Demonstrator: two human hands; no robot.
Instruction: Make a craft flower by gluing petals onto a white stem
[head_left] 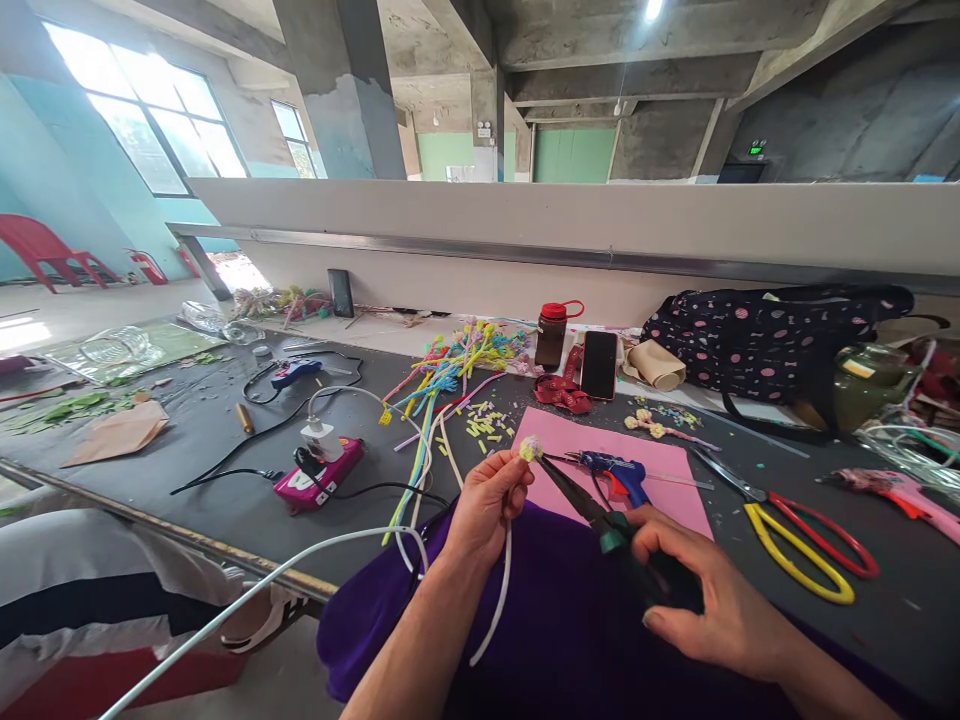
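Observation:
Between the fingertips of my left hand [491, 500] is a small pale yellow and pink craft flower [531, 448]. A white pipe-cleaner-like stem [501, 600] hangs below that hand. My right hand [709, 590] is wrapped round a pair of long-nosed pliers [574, 487] with dark green and black handles. The tips of the pliers are close to the flower; whether they touch it I cannot tell. Beneath the pliers, a blue glue gun [619, 470] lies on a pink sheet [555, 425].
Scissors [765, 495] with red and yellow handles and a pink glue gun [900, 490] lie at right. Colourful pipe cleaners [457, 360], a bottle [551, 335] and a phone [598, 365] are behind. A magenta power strip [319, 480] with cords sits left. Another person's leg [112, 570] shows lower left.

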